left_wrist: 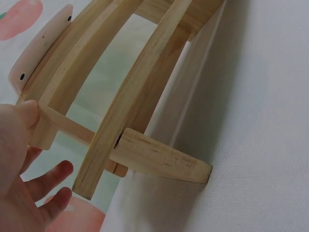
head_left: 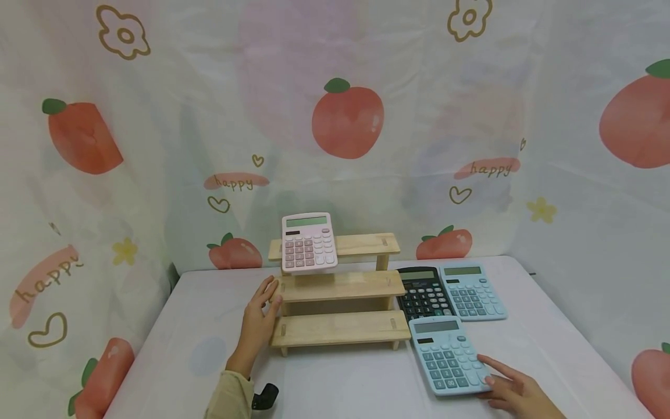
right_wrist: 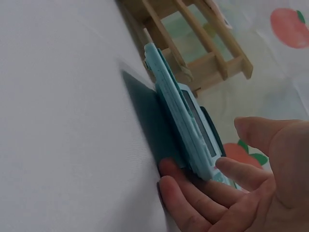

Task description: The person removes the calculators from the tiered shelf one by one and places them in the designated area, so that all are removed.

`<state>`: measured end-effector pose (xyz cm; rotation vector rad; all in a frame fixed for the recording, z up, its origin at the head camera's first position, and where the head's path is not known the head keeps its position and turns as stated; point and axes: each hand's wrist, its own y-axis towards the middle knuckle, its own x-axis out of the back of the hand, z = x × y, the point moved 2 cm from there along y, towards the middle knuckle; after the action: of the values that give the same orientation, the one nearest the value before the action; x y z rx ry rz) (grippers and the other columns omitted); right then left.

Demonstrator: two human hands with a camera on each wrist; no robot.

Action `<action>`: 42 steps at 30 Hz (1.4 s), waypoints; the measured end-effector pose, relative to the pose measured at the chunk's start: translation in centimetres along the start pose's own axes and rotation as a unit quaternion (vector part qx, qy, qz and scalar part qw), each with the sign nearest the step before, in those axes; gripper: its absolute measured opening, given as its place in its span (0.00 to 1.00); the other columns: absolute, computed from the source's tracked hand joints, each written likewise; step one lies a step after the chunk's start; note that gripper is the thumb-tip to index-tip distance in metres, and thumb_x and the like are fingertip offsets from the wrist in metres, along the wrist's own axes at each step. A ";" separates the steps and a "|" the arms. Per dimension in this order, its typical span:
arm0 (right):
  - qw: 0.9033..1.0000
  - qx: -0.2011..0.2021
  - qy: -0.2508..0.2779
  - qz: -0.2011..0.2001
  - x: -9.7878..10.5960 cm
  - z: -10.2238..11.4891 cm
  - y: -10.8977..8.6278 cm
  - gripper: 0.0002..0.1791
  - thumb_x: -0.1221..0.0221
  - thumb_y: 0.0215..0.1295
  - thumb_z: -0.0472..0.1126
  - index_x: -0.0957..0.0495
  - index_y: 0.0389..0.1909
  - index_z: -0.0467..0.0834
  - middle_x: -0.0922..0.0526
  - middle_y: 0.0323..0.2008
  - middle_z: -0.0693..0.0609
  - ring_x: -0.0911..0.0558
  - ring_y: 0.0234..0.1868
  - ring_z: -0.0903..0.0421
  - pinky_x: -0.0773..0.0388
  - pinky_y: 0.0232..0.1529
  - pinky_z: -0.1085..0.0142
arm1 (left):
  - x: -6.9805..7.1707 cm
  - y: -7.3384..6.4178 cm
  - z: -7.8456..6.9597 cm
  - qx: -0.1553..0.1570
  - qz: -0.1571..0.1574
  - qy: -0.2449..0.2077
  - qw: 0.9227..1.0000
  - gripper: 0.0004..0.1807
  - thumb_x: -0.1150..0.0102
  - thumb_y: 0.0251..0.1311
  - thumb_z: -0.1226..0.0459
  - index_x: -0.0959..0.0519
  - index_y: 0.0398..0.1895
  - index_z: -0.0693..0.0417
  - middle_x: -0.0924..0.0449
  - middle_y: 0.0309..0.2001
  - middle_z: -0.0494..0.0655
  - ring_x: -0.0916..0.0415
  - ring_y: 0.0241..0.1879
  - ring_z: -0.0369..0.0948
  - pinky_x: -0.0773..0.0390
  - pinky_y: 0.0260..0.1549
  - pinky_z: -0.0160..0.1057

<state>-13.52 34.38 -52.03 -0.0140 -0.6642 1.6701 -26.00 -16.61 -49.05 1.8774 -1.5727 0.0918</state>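
Note:
A three-step wooden stand [head_left: 340, 329] stands mid-table, with a pink calculator [head_left: 309, 243] propped on its top step. At the stand's left end, my left hand [head_left: 256, 326] holds the middle step's tip. The left wrist view shows its thumb [left_wrist: 30, 112] against that step, with other fingers spread in the air. To the right, my right hand [head_left: 518, 393] holds a light blue calculator [head_left: 450, 358] by its near right corner. In the right wrist view, one fingertip [right_wrist: 224, 164] lies on its edge and other fingers reach beneath it.
Behind the held calculator lie a black calculator [head_left: 426, 291] and another light blue calculator [head_left: 473, 294], close to the stand's right side. A fruit-patterned cloth [head_left: 293, 192] backs the white table [head_left: 335, 390]. A small black object [head_left: 265, 397] is beside the left sleeve.

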 end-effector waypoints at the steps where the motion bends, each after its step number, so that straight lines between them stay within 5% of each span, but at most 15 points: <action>1: 1.000 0.001 -0.009 0.003 0.1 0.2 -0.1 0.44 0.49 0.78 0.55 0.53 0.78 0.30 0.42 0.72 0.22 0.14 0.50 0.49 0.15 0.52 0.54 | 0.0 0.0 0.0 0.000 0.000 0.000 1.000 0.24 0.43 0.72 0.62 0.27 0.67 0.66 0.32 0.74 0.56 0.34 0.72 0.58 0.23 0.54 0.60; 14: 0.995 0.018 -0.096 0.023 1.1 1.2 -0.4 0.42 0.50 0.78 0.54 0.50 0.74 0.24 0.16 0.54 0.33 0.15 0.46 0.51 0.15 0.48 0.55 | 0.0 0.0 -0.1 -0.010 -0.009 0.001 1.000 0.24 0.44 0.73 0.61 0.26 0.67 0.66 0.31 0.73 0.58 0.33 0.71 0.59 0.23 0.52 0.61; 24: 0.990 -0.014 -0.136 -0.021 1.5 1.7 -0.5 0.43 0.48 0.76 0.58 0.44 0.74 0.29 0.16 0.53 0.34 0.17 0.45 0.51 0.16 0.50 0.50 | 0.1 0.1 -0.1 0.014 0.007 -0.004 1.000 0.25 0.45 0.74 0.61 0.27 0.68 0.65 0.34 0.75 0.56 0.35 0.73 0.58 0.24 0.55 0.61; 36: 0.987 0.073 -0.141 -0.031 2.2 3.4 -0.2 0.36 0.49 0.79 0.49 0.43 0.73 0.27 0.19 0.58 0.30 0.12 0.48 0.49 0.14 0.47 0.60 | -0.1 0.1 -0.1 -0.013 -0.017 0.010 1.000 0.24 0.44 0.73 0.61 0.25 0.66 0.66 0.30 0.72 0.58 0.31 0.70 0.60 0.22 0.51 0.59; 42: 0.985 0.090 -0.136 -0.048 1.7 4.6 -0.1 0.34 0.49 0.79 0.49 0.43 0.74 0.29 0.20 0.59 0.30 0.13 0.50 0.48 0.15 0.49 0.56 | 0.0 0.1 0.1 0.012 0.000 -0.013 1.000 0.25 0.44 0.73 0.60 0.27 0.68 0.64 0.33 0.74 0.56 0.35 0.73 0.57 0.24 0.55 0.61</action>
<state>-15.53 34.06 -47.54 0.3765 -0.7033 1.6479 -26.14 -16.64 -49.04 1.9029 -1.5956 0.0870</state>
